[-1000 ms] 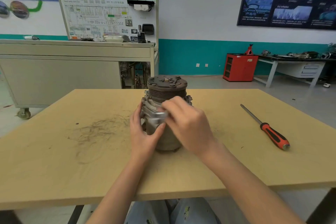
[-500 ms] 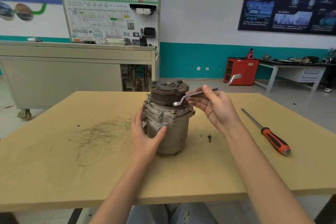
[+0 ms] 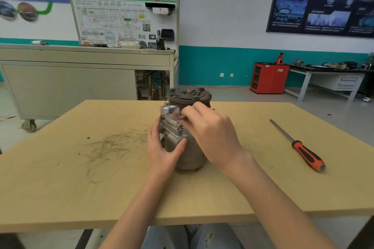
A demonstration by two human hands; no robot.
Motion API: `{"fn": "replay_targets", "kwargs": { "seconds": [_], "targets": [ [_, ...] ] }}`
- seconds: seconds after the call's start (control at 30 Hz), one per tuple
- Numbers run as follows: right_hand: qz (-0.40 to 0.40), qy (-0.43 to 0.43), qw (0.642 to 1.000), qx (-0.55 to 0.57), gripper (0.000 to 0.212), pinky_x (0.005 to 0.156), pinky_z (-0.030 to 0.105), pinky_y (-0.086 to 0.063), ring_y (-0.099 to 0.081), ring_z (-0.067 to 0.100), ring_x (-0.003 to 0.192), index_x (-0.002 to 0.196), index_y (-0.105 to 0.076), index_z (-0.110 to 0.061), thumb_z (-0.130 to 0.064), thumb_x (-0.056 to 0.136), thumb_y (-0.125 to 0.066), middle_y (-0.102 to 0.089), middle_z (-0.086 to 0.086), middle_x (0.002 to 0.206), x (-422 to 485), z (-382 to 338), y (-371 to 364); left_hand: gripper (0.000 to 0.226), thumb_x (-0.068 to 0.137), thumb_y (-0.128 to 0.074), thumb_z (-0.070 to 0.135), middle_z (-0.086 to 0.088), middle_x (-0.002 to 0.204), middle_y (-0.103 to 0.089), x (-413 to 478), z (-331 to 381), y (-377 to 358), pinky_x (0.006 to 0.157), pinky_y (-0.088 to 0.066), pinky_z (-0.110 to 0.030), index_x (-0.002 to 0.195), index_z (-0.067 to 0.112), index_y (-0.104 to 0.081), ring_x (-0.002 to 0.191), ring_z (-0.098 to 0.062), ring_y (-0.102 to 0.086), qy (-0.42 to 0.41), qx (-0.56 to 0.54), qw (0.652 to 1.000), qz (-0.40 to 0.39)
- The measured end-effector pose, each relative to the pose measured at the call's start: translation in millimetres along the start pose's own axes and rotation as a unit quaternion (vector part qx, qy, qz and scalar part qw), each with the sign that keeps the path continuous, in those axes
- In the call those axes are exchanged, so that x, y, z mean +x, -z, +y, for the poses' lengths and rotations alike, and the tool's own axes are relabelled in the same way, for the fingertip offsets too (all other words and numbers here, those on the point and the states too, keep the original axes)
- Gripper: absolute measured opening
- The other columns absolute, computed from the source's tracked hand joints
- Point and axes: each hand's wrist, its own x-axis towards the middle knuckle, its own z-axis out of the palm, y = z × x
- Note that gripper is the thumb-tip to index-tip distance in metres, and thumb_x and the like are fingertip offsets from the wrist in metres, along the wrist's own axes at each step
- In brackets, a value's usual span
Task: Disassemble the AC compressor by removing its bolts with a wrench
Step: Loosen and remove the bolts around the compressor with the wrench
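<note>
The grey metal AC compressor [image 3: 187, 95] stands upright in the middle of the wooden table [image 3: 60, 168], its dark ribbed pulley on top. My left hand [image 3: 162, 147] grips the housing from the left, thumb across the front. My right hand [image 3: 210, 133] holds a silver wrench [image 3: 169, 111], whose blurred ring end sits at the flange on the compressor's upper left. The hand hides most of the wrench and the compressor's right side.
A screwdriver [image 3: 303, 150] with a red and black handle lies on the table to the right. Dark scuff marks [image 3: 113, 143] stain the table left of the compressor. Behind the table stands a grey trainer cabinet [image 3: 81, 79] on castors, and a red cabinet [image 3: 270, 78] sits at the far wall.
My right hand has swung the wrench from the compressor's right side, where it stuck out to the right, across to the upper left flange. My left hand keeps its grip on the housing.
</note>
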Motion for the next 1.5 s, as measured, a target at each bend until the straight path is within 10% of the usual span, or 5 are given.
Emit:
{"fn": "replay_targets", "kwargs": {
  "seconds": [0.4,0.77,0.9,1.17,1.5],
  "targets": [
    [0.105,-0.076,0.975,0.180,0.011,0.077,0.024,-0.056,-0.069,0.020,0.080,0.088,-0.071,0.001,-0.006,0.080,-0.071,-0.071,0.012,0.089,-37,11,-19,0.087,0.067,-0.073,0.049,0.007,0.142,-0.040,0,-2,1,0.108,-0.034,-0.019,0.142,0.036,-0.032,0.132,-0.005,-0.040,-0.004,-0.030,1.000,-0.001],
    [0.093,-0.493,0.501,0.705,0.016,0.059,0.024,-0.055,-0.070,0.022,0.066,0.093,-0.044,-0.013,-0.003,0.101,-0.034,-0.072,0.014,0.080,-25,61,-24,0.089,0.064,-0.065,0.059,0.010,0.140,-0.040,1,1,0,0.105,-0.032,-0.015,0.143,0.036,-0.032,0.132,-0.006,-0.039,-0.012,-0.018,1.000,-0.001],
    [0.103,-0.494,0.553,0.663,0.029,0.064,0.024,-0.057,-0.072,0.022,0.074,0.086,-0.055,-0.006,-0.017,0.102,-0.034,-0.074,0.016,0.086,-23,61,-16,0.087,0.063,-0.065,0.059,0.013,0.139,-0.039,2,0,1,0.101,-0.030,-0.006,0.141,0.039,-0.031,0.131,-0.003,-0.039,-0.011,-0.018,1.000,-0.002],
    [0.117,-0.131,0.958,0.227,0.022,0.053,0.029,-0.054,-0.066,0.018,0.055,0.079,-0.067,-0.006,-0.024,0.089,-0.058,-0.068,0.007,0.067,0,29,13,0.088,0.064,-0.064,0.059,0.010,0.140,-0.039,1,0,2,0.103,-0.029,-0.010,0.143,0.035,-0.031,0.132,-0.005,-0.039,-0.013,-0.015,1.000,0.000],
    [0.047,0.010,0.999,0.019,0.028,0.045,0.031,-0.053,-0.065,0.023,0.059,0.080,-0.070,0.000,-0.018,0.089,-0.051,-0.067,0.012,0.073,-7,-10,-16,0.084,0.072,-0.074,0.033,0.002,0.142,-0.051,3,0,-1,0.108,-0.036,-0.016,0.146,0.021,-0.037,0.130,0.004,-0.044,-0.007,-0.032,0.999,-0.011]
  ]
}}
